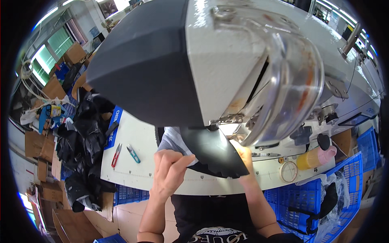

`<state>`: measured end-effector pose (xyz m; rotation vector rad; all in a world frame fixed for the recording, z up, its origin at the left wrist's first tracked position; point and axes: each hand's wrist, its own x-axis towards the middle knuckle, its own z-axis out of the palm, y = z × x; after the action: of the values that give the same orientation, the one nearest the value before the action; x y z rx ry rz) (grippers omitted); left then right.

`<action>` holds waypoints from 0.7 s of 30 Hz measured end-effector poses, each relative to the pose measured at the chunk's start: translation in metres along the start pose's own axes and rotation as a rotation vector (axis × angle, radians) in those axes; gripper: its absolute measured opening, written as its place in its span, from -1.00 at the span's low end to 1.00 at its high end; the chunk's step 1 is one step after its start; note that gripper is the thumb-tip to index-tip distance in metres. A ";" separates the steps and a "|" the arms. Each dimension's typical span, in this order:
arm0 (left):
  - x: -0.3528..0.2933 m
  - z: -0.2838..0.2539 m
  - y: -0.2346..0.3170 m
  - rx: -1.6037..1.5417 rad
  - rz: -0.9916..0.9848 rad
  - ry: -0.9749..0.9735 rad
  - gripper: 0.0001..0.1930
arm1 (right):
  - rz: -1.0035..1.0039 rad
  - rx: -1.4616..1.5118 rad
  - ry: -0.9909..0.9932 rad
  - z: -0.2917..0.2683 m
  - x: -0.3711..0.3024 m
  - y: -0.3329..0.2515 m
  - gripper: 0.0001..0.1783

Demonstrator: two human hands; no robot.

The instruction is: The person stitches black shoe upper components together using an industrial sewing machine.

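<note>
Under the head of a large sewing machine (227, 77) lies a curved, glossy black piece (214, 150) with a notched lower edge. Grey fabric (172, 139) folds along its left side. My left hand (168, 168) has its fingers curled and closed on the grey fabric beside the black piece. At the right edge of the black piece is my right hand (243, 156), brightly lit by the machine lamp. Its fingers are mostly hidden by the black piece and the machine, so their grip does not show. The machine's needle area is largely covered.
Red thread snips (116, 155) and teal snips (133, 154) lie left on the white table (142, 178). A tape roll (288, 171) and a yellow-and-pink bottle (316, 158) stand right. Black pieces (85, 137) pile up at left; a blue crate (352, 194) sits at lower right.
</note>
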<state>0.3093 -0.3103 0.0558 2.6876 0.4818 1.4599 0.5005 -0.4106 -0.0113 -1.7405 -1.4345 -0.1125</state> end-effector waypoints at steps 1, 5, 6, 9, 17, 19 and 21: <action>-0.003 -0.006 0.000 -0.082 -0.112 -0.003 -0.52 | 0.262 0.378 -0.136 -0.010 0.007 -0.024 -0.80; -0.007 -0.042 -0.003 -0.275 -0.365 0.162 -0.67 | 0.050 0.515 -0.206 0.019 0.010 -0.049 -0.41; -0.008 -0.054 -0.001 -0.315 -0.410 0.227 -0.73 | 0.050 0.630 -0.236 0.019 0.015 -0.061 -0.35; -0.014 -0.065 0.003 -0.292 -0.586 0.278 -0.84 | -0.128 0.642 -0.234 0.005 0.019 -0.093 -0.27; 0.014 -0.069 -0.023 -0.346 -0.564 -0.288 -0.59 | 0.005 0.542 -0.294 0.014 -0.015 -0.096 -0.61; 0.042 -0.064 -0.023 -0.350 -0.708 -0.672 -0.63 | -0.027 0.468 -0.366 0.004 -0.016 -0.092 -0.72; 0.051 -0.048 -0.033 -0.563 -0.845 -0.880 -0.71 | 0.001 0.485 -0.444 -0.016 -0.009 -0.087 -0.73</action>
<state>0.2872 -0.2688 0.1173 1.9526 0.7993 0.1136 0.4315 -0.4306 0.0412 -1.4065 -1.6030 0.6106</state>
